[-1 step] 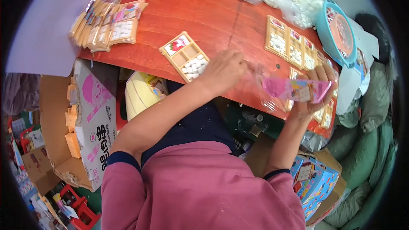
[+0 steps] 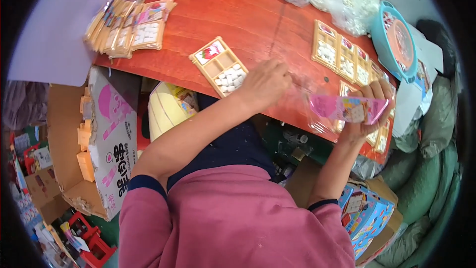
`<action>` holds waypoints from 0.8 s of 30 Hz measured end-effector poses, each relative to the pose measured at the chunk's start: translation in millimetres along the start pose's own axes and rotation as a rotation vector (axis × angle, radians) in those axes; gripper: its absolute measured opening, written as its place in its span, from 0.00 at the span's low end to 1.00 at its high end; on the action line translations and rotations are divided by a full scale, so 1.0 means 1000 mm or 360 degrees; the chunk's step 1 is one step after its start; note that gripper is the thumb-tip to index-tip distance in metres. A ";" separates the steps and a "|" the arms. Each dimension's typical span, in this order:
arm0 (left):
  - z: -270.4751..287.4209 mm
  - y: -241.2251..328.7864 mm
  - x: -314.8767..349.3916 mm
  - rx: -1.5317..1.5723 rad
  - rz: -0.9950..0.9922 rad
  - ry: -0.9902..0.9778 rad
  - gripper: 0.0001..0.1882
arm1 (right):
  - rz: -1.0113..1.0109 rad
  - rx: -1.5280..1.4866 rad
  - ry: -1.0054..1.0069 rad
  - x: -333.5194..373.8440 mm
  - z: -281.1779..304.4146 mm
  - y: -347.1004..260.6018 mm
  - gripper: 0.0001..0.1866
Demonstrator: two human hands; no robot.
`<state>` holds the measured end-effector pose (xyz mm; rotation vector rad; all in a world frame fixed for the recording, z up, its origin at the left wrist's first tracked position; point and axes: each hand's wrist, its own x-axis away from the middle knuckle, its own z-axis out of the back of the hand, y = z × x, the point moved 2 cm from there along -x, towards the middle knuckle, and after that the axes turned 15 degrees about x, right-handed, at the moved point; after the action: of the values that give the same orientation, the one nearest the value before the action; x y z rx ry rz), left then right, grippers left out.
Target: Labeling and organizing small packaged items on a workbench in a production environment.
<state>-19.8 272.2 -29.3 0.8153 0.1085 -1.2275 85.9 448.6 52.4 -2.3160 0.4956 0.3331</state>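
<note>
My right hand (image 2: 374,97) grips a clear plastic bag with a pink printed band (image 2: 327,106), the fingers wrapped round its right end. The bag's clear film spreads toward my left hand (image 2: 267,83), whose thumb and fingertips are pinched together at its edge. Just left of that hand a tan compartment tray (image 2: 212,68) lies on the red table. It has a strawberry picture card (image 2: 209,52) in one compartment and white pieces (image 2: 230,78) in another; two compartments between them are bare. More filled trays (image 2: 347,64) lie in rows beyond and beneath my right hand.
Bagged trays (image 2: 147,32) are stacked at the table's far left. A big bag of white pieces (image 2: 349,0) and a blue basket (image 2: 387,44) stand at the far right. An open carton (image 2: 116,119) is at the left; a blue printed box (image 2: 369,213) is low at the right.
The whole view has shifted very slightly. Both hands keep their hold, and the bag and trays stay in the same places relative to each other.
</note>
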 end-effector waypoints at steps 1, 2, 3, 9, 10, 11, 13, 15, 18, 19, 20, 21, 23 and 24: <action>-0.001 0.000 0.001 -0.0018 0.0018 0.0002 0.07 | -0.0003 -0.0012 0.0019 0.002 0.001 -0.002 0.12; 0.002 0.006 0.003 0.0045 -0.0006 0.0094 0.04 | -0.0018 -0.0035 0.0010 0.004 0.004 -0.003 0.12; 0.005 0.011 0.006 0.0108 -0.0031 0.0187 0.03 | -0.0022 -0.0045 0.0046 0.006 0.007 -0.004 0.12; 0.062 0.007 0.043 0.0015 0.0286 0.0290 0.06 | -0.0026 -0.0047 0.0110 0.008 0.017 -0.002 0.13; 0.067 0.004 0.048 0.0030 0.0373 0.0289 0.08 | -0.0017 -0.0079 0.0089 0.008 0.018 -0.002 0.13; 0.071 0.004 0.054 0.0053 0.0352 0.0283 0.08 | -0.0013 -0.0105 0.0062 0.008 0.019 -0.001 0.12; 0.070 0.005 0.057 0.0043 0.0361 0.0242 0.14 | -0.0036 -0.0026 0.0042 0.008 0.025 0.001 0.11; 0.073 0.015 0.051 0.0202 0.0375 0.0293 0.16 | -0.0082 -0.0163 -0.0046 0.002 0.013 0.011 0.11; 0.065 0.034 0.020 0.0577 0.0275 0.0313 0.19 | -0.0142 -0.0165 -0.0088 -0.005 -0.007 0.010 0.12; 0.059 0.042 0.008 0.0798 0.0142 0.0278 0.21 | -0.0139 -0.0142 -0.0086 -0.006 -0.010 0.005 0.12; 0.051 0.045 0.001 0.0805 0.0135 0.0284 0.21 | -0.0142 -0.0185 -0.0127 -0.007 -0.015 0.003 0.12; 0.041 0.047 -0.003 0.0793 0.0040 0.0201 0.19 | -0.0152 -0.0231 -0.0168 -0.009 -0.020 0.001 0.12; 0.033 0.046 -0.002 0.0778 -0.0053 0.0124 0.18 | -0.0152 -0.0261 -0.0183 -0.009 -0.029 -0.004 0.12; 0.032 0.044 0.002 0.0692 -0.0203 0.0082 0.16 | -0.0117 -0.0236 -0.0191 -0.009 -0.031 -0.008 0.12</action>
<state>8.2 255.6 14.9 1.2328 -0.0696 -1.3723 84.2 434.1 81.9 -2.4326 0.3355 0.4840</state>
